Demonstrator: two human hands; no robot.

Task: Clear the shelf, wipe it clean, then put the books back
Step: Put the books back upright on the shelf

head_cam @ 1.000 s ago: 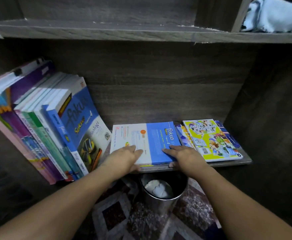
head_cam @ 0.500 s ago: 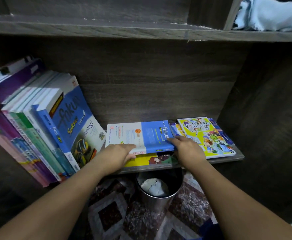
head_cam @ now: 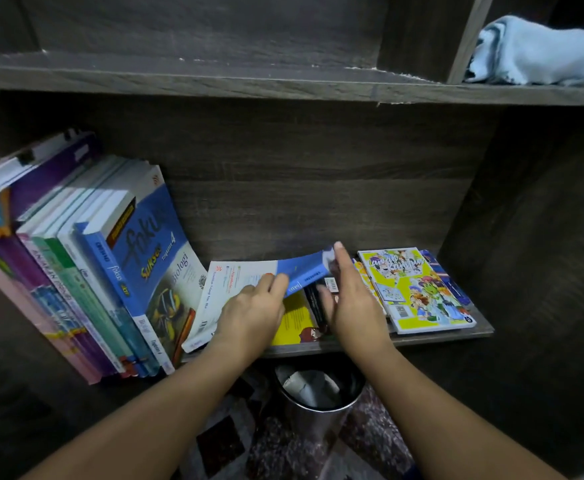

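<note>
The row of leaning books (head_cam: 93, 265) to the left of the blue book (head_cam: 301, 271) is cut off at the picture's edge. The words on their backs are too small to read. Under the blue book lies a yellow book (head_cam: 292, 323), but most of it is hidden by the two hands. A dark book (head_cam: 315, 299) next to it is blurry. The left thumb cannot be seen.

The left hand (head_cam: 252, 313) holds the white side of the blue book. Its fingers (head_cam: 273, 282) are bent over the cover. The right hand (head_cam: 349, 303) is flat, with straight fingers (head_cam: 339, 254) pointing up. It presses against the right edge of the blue book.

The blue book is on the shelf (head_cam: 439, 337), between the leaning books and a bright comic book (head_cam: 412, 289) that lies flat to its right. A second ago the blue book lay flat with both hands on top. Now its right side is lifted and the cover bends, so the yellow book shows.

Below the blue book stands a shiny bin (head_cam: 318, 410) with paper in it. High up and to the right of the blue book, a light blue cloth (head_cam: 540, 53) sits on the next shelf up.
</note>
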